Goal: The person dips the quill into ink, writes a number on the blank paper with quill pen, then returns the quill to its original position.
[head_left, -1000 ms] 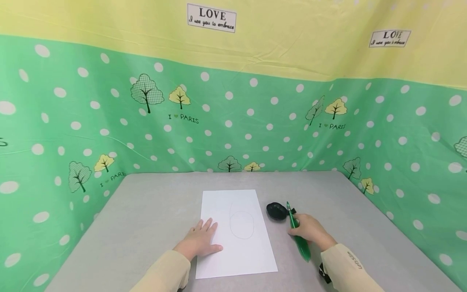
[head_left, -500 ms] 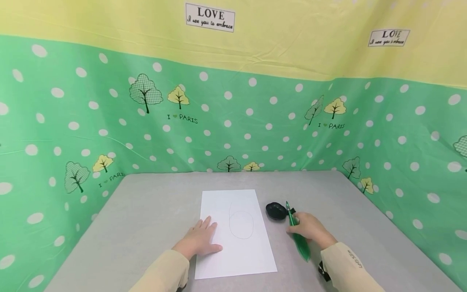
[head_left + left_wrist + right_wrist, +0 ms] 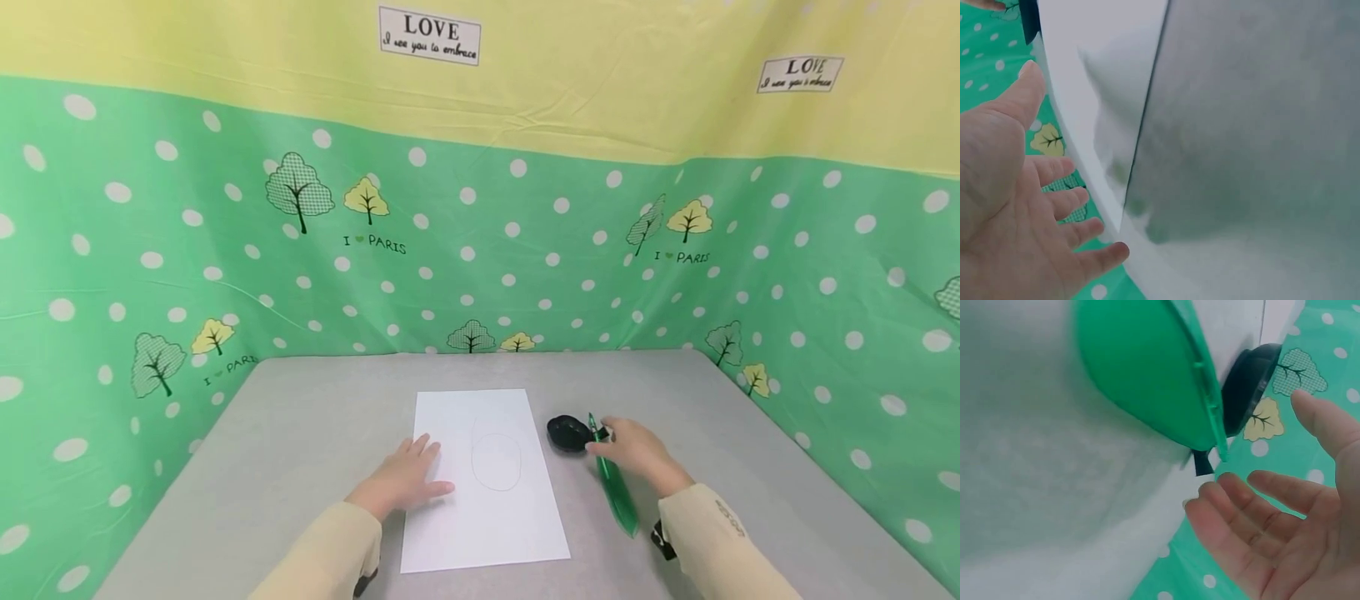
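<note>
A sheet of white paper (image 3: 480,533) lies on the grey table with a thin, faint outline like a 6 drawn on it. My left hand (image 3: 405,477) hovers low over its left side, fingers spread and holding nothing; in the left wrist view a shadow falls on the paper below. A green leaf-shaped pen (image 3: 618,500) leans its slim tip on the short handle of a small black dish (image 3: 567,435), right of the sheet. My right hand (image 3: 637,450) is beside the pen with fingers parted; in the right wrist view the pen (image 3: 1141,369) is apart from the fingers.
The grey table (image 3: 337,408) is bounded at the back and sides by a green and yellow curtain (image 3: 480,217) with dots and trees. Black wrist straps (image 3: 663,540) show below the beige sleeves (image 3: 712,533).
My right hand has let go of the green pen and risen slightly away from it. The left hand has lifted off the paper and shifted a little up and left. Pen and dish stay put.
</note>
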### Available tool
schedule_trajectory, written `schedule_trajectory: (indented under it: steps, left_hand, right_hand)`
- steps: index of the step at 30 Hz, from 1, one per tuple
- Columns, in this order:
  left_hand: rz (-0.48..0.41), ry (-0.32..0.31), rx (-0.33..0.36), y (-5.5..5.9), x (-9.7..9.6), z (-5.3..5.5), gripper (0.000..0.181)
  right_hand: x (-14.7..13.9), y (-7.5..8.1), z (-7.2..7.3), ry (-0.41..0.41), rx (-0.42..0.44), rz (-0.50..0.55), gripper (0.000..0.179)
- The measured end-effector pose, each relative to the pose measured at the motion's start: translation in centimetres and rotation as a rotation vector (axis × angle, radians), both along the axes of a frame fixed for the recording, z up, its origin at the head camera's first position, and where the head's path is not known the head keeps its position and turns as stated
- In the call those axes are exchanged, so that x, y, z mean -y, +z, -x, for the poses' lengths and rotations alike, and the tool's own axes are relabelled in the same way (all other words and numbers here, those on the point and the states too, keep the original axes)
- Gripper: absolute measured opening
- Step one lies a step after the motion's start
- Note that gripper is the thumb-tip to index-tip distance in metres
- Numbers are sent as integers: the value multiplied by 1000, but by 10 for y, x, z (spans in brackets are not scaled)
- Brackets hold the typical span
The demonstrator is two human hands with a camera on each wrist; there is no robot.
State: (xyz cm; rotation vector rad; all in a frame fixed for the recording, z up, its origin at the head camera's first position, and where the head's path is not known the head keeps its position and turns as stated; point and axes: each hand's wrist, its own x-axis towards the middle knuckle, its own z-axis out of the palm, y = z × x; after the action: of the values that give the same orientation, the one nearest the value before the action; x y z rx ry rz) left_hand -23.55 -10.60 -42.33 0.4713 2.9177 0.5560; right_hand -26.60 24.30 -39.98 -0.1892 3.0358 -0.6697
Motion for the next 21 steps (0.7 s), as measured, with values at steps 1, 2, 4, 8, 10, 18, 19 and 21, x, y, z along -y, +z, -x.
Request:
schedule_trajectory:
  steps: [1, 2, 4, 8, 10, 18, 19, 21]
  left_hand:
    - [6, 0, 2, 1, 0, 1, 72]
    - [9, 0, 5, 3, 1, 2, 72]
    - [14, 0, 7, 9, 2, 5, 71]
    - [12, 3, 11, 23, 5, 11, 70]
    - [19, 4, 11, 29, 6, 14, 70]
    - [52, 22, -23, 45, 6, 25, 72]
    - [55, 30, -27, 46, 6, 26, 72]
    - [68, 45, -39, 49, 5, 29, 72]
  right_hand:
    - [1, 1, 1, 1, -2, -4, 63]
    - [2, 3, 3, 3, -4, -6, 62]
    - [3, 5, 5, -2, -6, -10, 61]
    - [8, 13, 10, 1, -18, -12, 62]
    - [10, 16, 13, 9, -29, -16, 61]
    - [19, 27, 25, 39, -65, -10, 62]
    - [21, 29, 27, 40, -71, -9, 62]
    - [25, 33, 31, 47, -94, -19, 63]
